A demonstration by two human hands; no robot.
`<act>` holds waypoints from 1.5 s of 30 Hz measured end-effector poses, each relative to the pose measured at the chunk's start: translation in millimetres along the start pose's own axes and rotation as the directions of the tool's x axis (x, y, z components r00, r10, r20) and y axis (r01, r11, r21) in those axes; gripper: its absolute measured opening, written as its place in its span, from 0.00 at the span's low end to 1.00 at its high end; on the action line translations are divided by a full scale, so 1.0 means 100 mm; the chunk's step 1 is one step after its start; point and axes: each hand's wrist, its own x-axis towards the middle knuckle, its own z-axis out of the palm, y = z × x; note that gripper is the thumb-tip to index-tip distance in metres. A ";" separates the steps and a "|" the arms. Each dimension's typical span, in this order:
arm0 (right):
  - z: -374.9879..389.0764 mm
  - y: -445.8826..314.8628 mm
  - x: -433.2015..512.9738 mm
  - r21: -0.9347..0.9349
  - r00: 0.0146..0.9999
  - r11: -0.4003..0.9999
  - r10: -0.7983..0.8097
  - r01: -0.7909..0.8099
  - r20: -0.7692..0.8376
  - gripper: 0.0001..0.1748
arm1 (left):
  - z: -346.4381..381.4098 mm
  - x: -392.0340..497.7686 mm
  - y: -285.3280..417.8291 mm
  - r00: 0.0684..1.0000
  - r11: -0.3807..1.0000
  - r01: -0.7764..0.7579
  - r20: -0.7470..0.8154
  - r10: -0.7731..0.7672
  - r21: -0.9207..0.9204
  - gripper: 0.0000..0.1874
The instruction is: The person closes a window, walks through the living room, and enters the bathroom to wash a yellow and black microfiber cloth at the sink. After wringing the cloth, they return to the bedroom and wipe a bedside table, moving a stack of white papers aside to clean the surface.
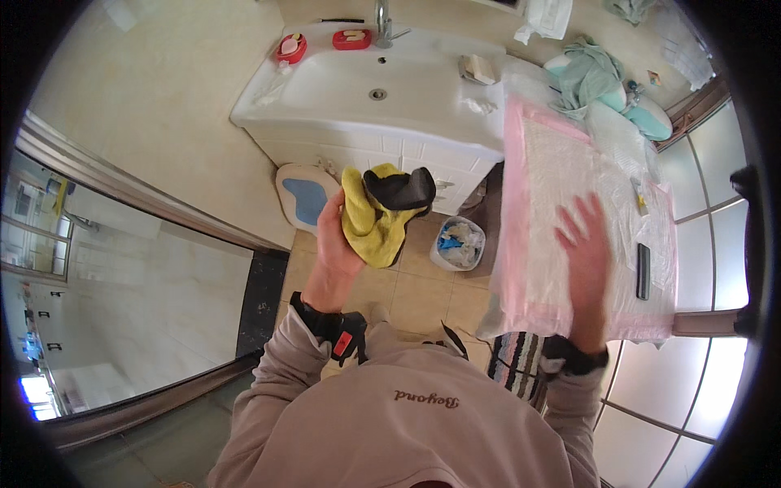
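Note:
My left hand holds a folded yellow and black cloth in front of the sink cabinet; its fingers are partly hidden behind the cloth. With its fingers spread, my right hand is over a pink-edged absorbent pad on the right, holding nothing; whether it touches the pad I cannot tell. A dark phone-like object lies on the pad beyond that hand. Past the cloth stands a white washbasin with a metal faucet.
A small waste bin filled with crumpled waste stands on the tiled floor between the cabinet and the pad. Red soap dishes and a pale block sit on the basin's rim. A grey-green cloth lies at the upper right; a blue-and-white basin leans at the left.

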 end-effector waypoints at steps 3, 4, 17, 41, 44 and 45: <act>0.80 0.31 0.16 0.003 0.978 0.991 0.132 -0.134 0.162 0.32 | -0.03 0.14 0.19 1.000 1.000 -0.004 0.003 0.004 -0.022 0.20; 1.04 0.41 0.28 -0.034 0.957 0.976 0.217 -0.215 0.194 0.34 | -0.02 0.19 0.25 1.000 0.999 -0.006 0.000 0.006 -0.031 0.19; 2.05 1.42 1.78 -0.161 0.918 0.984 0.133 -0.077 0.373 0.11 | 0.02 1.14 0.93 0.998 0.996 -0.025 0.065 0.019 0.084 0.21; 2.26 1.72 3.88 -0.010 0.965 0.968 0.248 -0.250 -0.089 0.15 | -0.38 3.42 2.16 0.983 0.256 -0.114 0.072 0.168 0.960 0.27; 2.25 1.81 4.02 -0.107 0.930 0.929 0.338 -0.354 -0.148 0.14 | -0.50 3.54 2.25 0.909 -0.213 -0.257 0.310 0.278 0.943 0.23; 2.26 1.85 4.08 -0.086 0.932 0.931 0.343 -0.353 -0.113 0.14 | -0.54 3.60 2.29 0.866 -0.290 -0.290 0.379 0.325 0.912 0.22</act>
